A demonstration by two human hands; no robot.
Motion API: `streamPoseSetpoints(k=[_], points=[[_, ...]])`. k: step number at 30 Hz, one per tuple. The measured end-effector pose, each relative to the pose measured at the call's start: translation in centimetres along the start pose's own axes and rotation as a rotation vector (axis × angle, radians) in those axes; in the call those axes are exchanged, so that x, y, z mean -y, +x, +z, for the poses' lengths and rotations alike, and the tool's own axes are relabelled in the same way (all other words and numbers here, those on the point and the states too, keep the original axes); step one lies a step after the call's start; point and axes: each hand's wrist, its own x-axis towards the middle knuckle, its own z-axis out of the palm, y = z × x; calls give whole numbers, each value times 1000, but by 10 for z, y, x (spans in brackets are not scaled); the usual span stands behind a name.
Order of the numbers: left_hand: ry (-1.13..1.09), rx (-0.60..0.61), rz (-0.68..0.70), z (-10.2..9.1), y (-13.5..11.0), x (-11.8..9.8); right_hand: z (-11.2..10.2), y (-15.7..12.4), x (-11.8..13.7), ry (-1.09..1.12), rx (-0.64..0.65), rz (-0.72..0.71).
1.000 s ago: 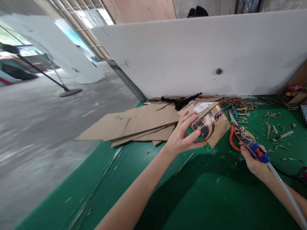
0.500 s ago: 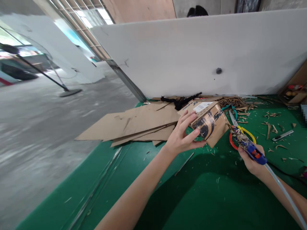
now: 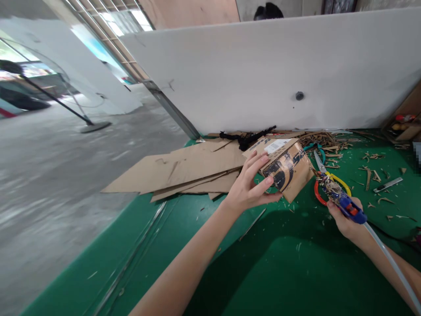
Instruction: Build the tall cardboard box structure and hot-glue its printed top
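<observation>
Tilted above the table, a small cardboard box [image 3: 289, 169] with black print, clear tape and a white label is held by my left hand [image 3: 251, 186], its fingers on the box's left side. My right hand [image 3: 345, 219] is wrapped round a blue glue gun [image 3: 347, 206] with an orange trigger part. The gun's front is crusted with scraps, and its tip is at the box's right edge; whether they touch I cannot tell. A long translucent glue stick [image 3: 390, 259] sticks out of its rear. Behind the gun lie scissors [image 3: 340, 182] with red and yellow handles.
Flat cardboard sheets [image 3: 197, 166] lie at the left on the green table [image 3: 296, 276]. Black cloth-like material [image 3: 246, 141], cardboard shreds [image 3: 325, 140] and teal-handled scissors [image 3: 320, 151] are along the white partition [image 3: 263, 79]. A utility knife [image 3: 388, 184] lies at the right.
Almost nothing differs. The view has shifted very slightly; both hands keep their holds, and the box and glue gun stay in nearly the same place.
</observation>
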Motion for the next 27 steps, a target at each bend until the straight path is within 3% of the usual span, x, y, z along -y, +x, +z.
streamPoseSetpoints(k=[6,27], points=[[40,32,-32,0,-5,0,0,-1,-1,1,16,72],[27,20,-12,0,-2,-2,1,-5,-14,-2,23,74]])
